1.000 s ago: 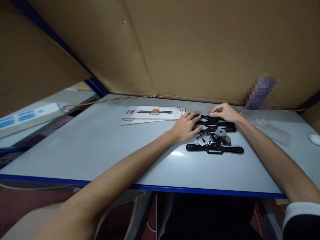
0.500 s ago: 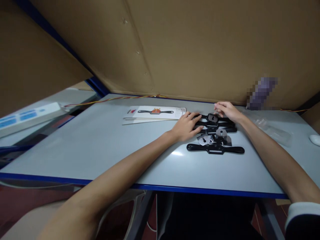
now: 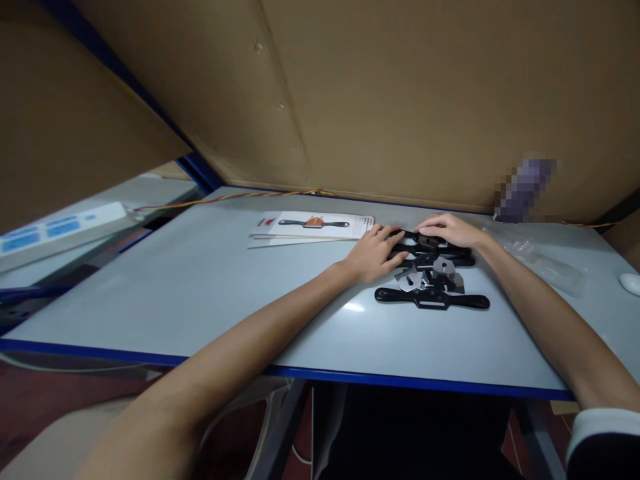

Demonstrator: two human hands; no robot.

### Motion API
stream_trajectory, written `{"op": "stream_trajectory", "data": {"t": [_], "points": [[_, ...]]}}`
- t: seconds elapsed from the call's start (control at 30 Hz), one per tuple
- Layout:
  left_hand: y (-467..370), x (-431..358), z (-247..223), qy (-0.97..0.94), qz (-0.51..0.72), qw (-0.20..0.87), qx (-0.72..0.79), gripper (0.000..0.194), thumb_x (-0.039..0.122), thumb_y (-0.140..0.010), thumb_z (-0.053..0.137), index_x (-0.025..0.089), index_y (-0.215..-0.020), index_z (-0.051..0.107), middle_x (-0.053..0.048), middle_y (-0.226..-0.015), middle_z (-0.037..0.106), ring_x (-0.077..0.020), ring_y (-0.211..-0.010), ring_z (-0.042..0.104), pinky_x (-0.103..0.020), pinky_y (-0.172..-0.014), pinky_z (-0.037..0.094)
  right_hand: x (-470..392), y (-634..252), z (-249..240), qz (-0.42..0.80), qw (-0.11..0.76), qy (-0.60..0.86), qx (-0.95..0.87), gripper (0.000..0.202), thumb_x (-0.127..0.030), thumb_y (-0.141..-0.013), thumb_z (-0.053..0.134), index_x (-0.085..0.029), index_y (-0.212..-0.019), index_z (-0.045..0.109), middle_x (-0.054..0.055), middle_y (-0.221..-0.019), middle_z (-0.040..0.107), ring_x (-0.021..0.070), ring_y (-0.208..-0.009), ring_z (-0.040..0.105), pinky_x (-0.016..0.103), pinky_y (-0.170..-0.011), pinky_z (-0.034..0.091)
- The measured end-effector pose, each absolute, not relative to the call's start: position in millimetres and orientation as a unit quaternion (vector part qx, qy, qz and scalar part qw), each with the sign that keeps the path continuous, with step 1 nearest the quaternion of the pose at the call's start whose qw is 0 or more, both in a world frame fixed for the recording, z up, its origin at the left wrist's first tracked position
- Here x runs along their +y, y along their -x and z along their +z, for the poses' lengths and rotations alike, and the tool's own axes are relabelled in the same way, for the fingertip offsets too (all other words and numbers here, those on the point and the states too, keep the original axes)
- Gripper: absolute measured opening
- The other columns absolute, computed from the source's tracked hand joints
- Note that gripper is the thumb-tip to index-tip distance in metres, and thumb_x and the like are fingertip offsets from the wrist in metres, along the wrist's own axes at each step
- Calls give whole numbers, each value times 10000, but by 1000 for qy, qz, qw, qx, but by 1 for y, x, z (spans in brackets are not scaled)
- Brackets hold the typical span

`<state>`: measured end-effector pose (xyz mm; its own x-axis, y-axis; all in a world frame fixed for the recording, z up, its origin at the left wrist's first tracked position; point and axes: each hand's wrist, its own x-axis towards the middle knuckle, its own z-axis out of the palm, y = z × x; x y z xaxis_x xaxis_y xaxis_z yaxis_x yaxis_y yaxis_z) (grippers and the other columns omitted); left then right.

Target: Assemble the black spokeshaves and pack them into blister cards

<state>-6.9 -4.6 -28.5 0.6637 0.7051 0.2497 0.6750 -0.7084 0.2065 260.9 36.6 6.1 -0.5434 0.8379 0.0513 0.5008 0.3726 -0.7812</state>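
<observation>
Several black two-handled tools lie in a column on the grey table, the nearest black tool (image 3: 433,299) fully in view. Loose metal blades (image 3: 444,268) and dark small parts rest just behind it. My left hand (image 3: 375,255) lies with spread fingers over the left handles of the farther tools. At the rearmost tool, my right hand (image 3: 447,230) has its fingertips down by the metal plate in the middle; what they hold, if anything, is hidden. Printed cards (image 3: 315,225) showing such a tool lie to the left of my left hand.
Clear plastic packaging (image 3: 555,267) lies right of my right forearm. A white mouse (image 3: 630,283) is at the right edge. Red and yellow wires (image 3: 230,196) run along the back. A white power strip (image 3: 65,230) is at the far left, and a cardboard wall (image 3: 380,100) stands behind.
My right hand has moved slightly left and down, from above the rearmost tool onto its middle. My left hand stays on the handles.
</observation>
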Motion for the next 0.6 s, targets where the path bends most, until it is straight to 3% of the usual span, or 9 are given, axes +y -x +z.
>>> {"op": "stream_trajectory", "data": {"t": [0.17,0.37,0.47,0.6], "points": [[7,-4,-30,-911,162,47,377,739,587,-1062,322,89,-1547,574,-188,-1595,550,-384,-1312,531,-582,-1199,421,36,-256,4,350,235,430,-798,338,-522,-958,645,-261,-1050,840,86,-1208,785,282,-1181,671,451,-1112,461],[9,-1,-34,-913,171,44,369,723,585,-1065,330,102,-1543,577,-190,-1587,553,-379,-1313,525,-585,-1190,425,38,-257,1,318,217,436,-814,504,-657,-964,550,-215,-901,785,97,-1027,753,287,-1043,665,443,-1019,494],[10,-1,-34,-913,171,39,368,714,580,-1066,333,103,-1533,586,-189,-1576,563,-377,-1302,531,-586,-1191,421,39,-257,-1,298,212,439,-821,474,-646,-960,552,-223,-849,735,99,-1014,727,280,-1016,652,444,-1016,487],[9,-1,-34,-913,170,35,369,729,582,-1067,332,81,-1533,585,-202,-1579,561,-385,-1299,532,-590,-1196,416,38,-255,-1,302,212,427,-826,374,-561,-976,542,-238,-962,728,92,-1101,731,281,-1108,650,452,-1083,457]]}}
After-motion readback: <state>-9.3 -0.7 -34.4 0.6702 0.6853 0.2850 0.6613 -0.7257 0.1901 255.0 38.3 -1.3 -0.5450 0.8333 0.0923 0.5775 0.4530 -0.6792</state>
